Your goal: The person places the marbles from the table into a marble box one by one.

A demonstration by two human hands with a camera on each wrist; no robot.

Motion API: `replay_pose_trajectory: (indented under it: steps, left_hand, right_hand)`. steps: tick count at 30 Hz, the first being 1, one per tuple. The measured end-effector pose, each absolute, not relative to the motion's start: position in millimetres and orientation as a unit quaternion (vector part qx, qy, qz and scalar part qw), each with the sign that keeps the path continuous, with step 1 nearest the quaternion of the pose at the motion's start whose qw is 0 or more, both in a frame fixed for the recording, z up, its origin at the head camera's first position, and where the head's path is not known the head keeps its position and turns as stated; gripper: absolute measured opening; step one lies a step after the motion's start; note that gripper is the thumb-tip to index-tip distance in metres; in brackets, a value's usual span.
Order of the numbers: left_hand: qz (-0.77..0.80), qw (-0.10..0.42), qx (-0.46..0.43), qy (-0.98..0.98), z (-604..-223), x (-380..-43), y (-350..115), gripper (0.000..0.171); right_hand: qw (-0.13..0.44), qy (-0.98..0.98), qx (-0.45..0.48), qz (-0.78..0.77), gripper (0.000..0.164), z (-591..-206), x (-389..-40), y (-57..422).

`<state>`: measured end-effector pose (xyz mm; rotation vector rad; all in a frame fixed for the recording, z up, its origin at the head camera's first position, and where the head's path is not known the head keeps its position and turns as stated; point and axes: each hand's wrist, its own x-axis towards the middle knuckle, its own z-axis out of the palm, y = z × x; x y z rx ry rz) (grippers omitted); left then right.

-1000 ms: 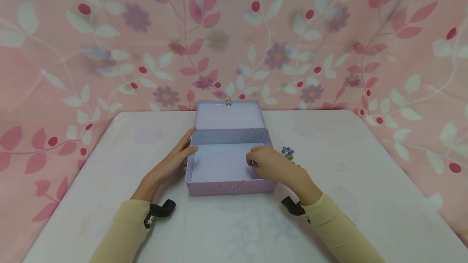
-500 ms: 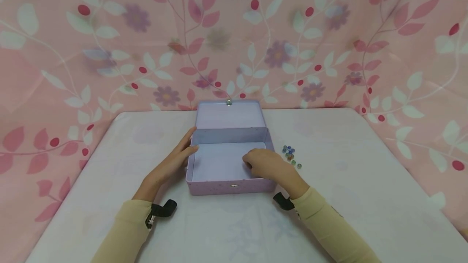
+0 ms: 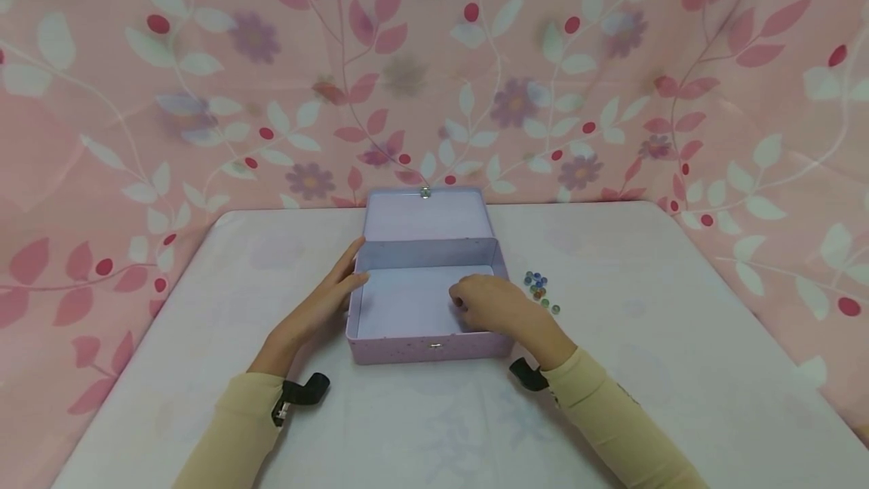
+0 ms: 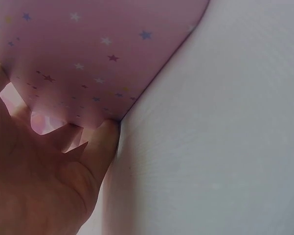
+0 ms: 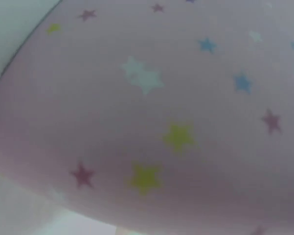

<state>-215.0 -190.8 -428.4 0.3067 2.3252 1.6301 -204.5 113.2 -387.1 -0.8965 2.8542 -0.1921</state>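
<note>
A lilac tin box (image 3: 394, 349) with a hinged lid (image 3: 428, 216) tipped back stands on the table; stars pattern its outer walls. My left hand (image 3: 326, 294) holds its left side, thumb over the rim and fingers along the outer wall. In the left wrist view, the left fingers (image 4: 101, 142) touch the box's side down at its bottom edge. Inside the box's right half, my right hand (image 3: 492, 302) is low over the floor with curled fingers; they hide the marble seen there earlier. The right wrist view shows only the starry box wall (image 5: 147, 112).
Several glass marbles (image 3: 539, 291), blue, green and amber, lie in a loose cluster on the white-covered table (image 3: 611, 368) just right of the box. A pink floral cloth (image 3: 434, 59) hangs behind the table.
My right hand has moved slightly left and lower into the box, then held still; the blue marble at its fingers is now hidden. More of the marble cluster shows. The left hand stays put.
</note>
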Motion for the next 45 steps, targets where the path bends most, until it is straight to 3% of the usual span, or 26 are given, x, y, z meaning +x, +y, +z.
replay_pose_trajectory:
  steps: [5,19,29,45]
  left_hand:
    - [0.565,0.143,0.107,0.806,-430,-215,-190,0.064]
    - [0.567,0.140,0.107,0.805,-429,-214,-190,0.064]
    - [0.568,0.140,0.108,0.804,-430,-215,-191,0.064]
    - [0.566,0.140,0.104,0.806,-430,-215,-190,0.064]
  right_hand:
    - [0.071,0.942,-0.308,-0.109,0.016,-384,-204,118]
    - [0.055,0.929,-0.320,-0.176,0.025,-358,-209,137]
    - [0.013,0.920,-0.316,-0.233,0.028,-347,-215,158]
    - [-0.009,0.933,-0.263,-0.246,0.030,-340,-232,206]
